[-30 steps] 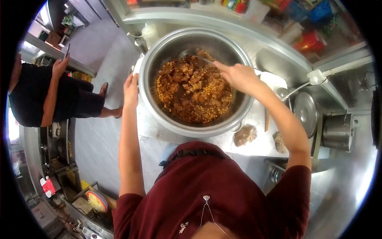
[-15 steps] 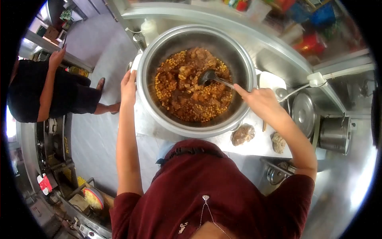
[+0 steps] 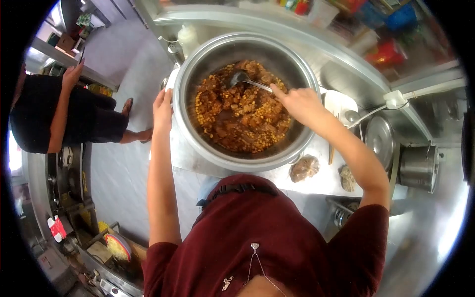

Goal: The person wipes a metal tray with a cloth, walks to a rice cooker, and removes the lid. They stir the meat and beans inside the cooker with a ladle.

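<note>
A large round metal pot (image 3: 308, 126) holds brown stew (image 3: 242, 116) with chunks and yellow beans or kernels. My right hand (image 3: 299, 105) reaches over the pot's right side, closed on the handle of a ladle (image 3: 241, 77). The ladle's bowl rests in the upper part of the stew. At the pot's left rim, my left hand (image 3: 163, 110) has its fingers closed on the white handle (image 3: 172, 79) there.
A white squeeze bottle (image 3: 187, 38) stands behind the pot. Two bags, one with brown contents (image 3: 304, 168), lie on the counter at the right, near a white container (image 3: 340, 105), a round lid (image 3: 380, 140) and a steel pot (image 3: 417, 167). Another person (image 3: 59, 111) stands at the left.
My right hand has moved left and slightly up over the pot, and the ladle's bowl has shifted toward the far left of the stew. My left hand stays at the rim.
</note>
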### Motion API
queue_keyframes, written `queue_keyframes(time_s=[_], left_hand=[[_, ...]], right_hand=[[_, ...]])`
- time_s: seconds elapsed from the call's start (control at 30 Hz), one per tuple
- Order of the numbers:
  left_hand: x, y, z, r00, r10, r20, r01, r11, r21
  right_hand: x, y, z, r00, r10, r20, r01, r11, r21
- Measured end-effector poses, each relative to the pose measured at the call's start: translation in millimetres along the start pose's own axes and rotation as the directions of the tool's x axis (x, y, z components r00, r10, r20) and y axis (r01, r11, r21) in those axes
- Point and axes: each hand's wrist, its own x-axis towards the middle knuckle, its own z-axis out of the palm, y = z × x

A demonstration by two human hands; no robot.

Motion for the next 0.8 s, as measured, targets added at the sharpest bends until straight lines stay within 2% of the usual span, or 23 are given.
queue_keyframes(time_s=[0.17, 0.3, 0.4, 0.5, 0.63, 0.8], left_hand=[[-2, -2, 0, 0.998, 0.044, 0.035, -0.043, 0.999, -0.030], [-5, 5, 4, 0.998, 0.047, 0.037, -0.046, 0.998, -0.039], [-3, 3, 4, 0.998, 0.054, 0.033, -0.052, 0.997, -0.063], [1, 0, 1, 0.998, 0.058, 0.037, -0.055, 0.996, -0.077], [4, -2, -1, 0.997, 0.038, 0.064, -0.033, 0.996, -0.082], [-3, 3, 4, 0.999, 0.044, 0.026, -0.042, 0.996, -0.073]], right_hand=[[-28, 1, 21, 0.986, -0.057, -0.159, 0.035, 0.990, -0.137], [-34, -15, 31, 0.971, -0.060, -0.230, 0.021, 0.986, -0.167], [-41, -24, 32, 0.963, -0.094, -0.252, 0.034, 0.972, -0.231], [-54, -32, 21, 0.985, -0.090, -0.144, 0.041, 0.950, -0.310], [-62, -31, 25, 0.983, -0.096, -0.158, 0.049, 0.959, -0.280], [-50, -31, 25, 0.968, -0.117, -0.222, 0.055, 0.962, -0.267]])
